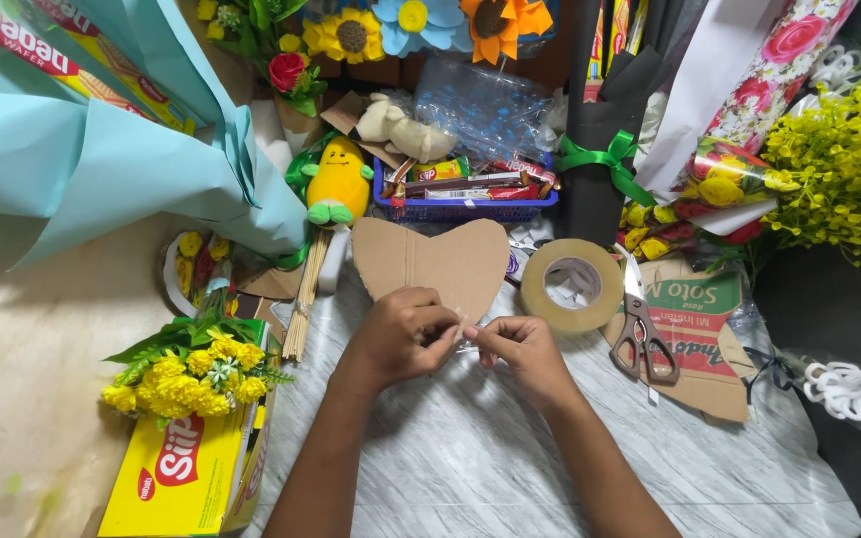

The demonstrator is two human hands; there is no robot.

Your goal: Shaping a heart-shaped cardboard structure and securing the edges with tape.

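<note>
A heart-shaped cardboard cutout [432,263] lies flat on the pale marbled desk [470,458], its point toward the person. The left hand [401,337] rests on the lower tip of the cutout, its grip closed, fingers pinching a small clear strip [466,344] (it looks like tape). The right hand [522,351] meets it just beside the tip, grip also pinched shut on that strip. A roll of tape [572,285] sits near the cutout's right lobe, with scissors [640,334] just beyond on a flattened box [705,339]. Yellow artificial flowers [191,374] lie to the left.
</note>
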